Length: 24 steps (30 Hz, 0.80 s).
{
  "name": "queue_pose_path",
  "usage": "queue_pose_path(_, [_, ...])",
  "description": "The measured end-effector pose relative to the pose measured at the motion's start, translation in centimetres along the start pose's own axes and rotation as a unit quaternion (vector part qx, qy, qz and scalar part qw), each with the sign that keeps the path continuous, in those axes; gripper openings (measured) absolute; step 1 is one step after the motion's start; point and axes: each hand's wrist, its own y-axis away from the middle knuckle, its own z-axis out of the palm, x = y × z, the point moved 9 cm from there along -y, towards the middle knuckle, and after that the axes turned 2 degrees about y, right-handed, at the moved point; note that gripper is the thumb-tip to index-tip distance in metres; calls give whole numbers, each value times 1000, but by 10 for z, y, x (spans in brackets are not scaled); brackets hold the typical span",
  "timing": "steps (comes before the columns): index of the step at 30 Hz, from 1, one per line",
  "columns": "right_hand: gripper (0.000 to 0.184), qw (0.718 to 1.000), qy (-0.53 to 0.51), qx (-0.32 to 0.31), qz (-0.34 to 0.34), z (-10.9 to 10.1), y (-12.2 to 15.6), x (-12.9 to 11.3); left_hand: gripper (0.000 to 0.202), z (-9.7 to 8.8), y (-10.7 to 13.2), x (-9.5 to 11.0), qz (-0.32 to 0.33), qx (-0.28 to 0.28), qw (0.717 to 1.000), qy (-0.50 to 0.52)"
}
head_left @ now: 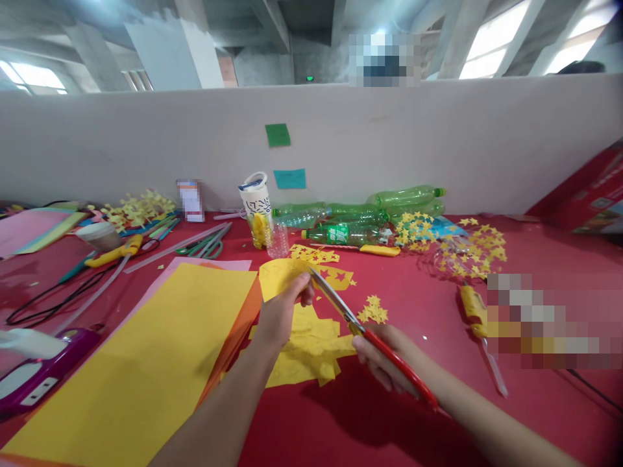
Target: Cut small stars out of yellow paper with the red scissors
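One piece of yellow paper point(276, 277) is pinched in the left hand point(285, 310), forward-left of the right hand point(411, 347). The right hand grips the scissors point(377, 343), long axis slanting forward-left, tips at the paper's right edge.

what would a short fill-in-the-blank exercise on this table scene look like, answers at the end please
1. The scissors in the right hand have ____ handles.
2. The left hand holds a piece of paper coloured ____.
3. The small piled cut-outs are shaped like ____.
4. Of the two notes on the partition, the upper note is ____.

Missing words: red; yellow; stars; green.
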Motion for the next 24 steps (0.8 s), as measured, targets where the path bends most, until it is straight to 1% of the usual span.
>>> queue_pose_path(7, [46,1000,0,15,8,-1,2,0,34,-1,0,-1,-6,2,1000,8])
queue_pose_path(17, [48,1000,6,9,0,1,1,-1,34,0,1,2,3,10,1000,16])
queue_pose_path(24, [48,1000,5,15,17,0,1,-1,34,1,1,1,-6,4,1000,26])
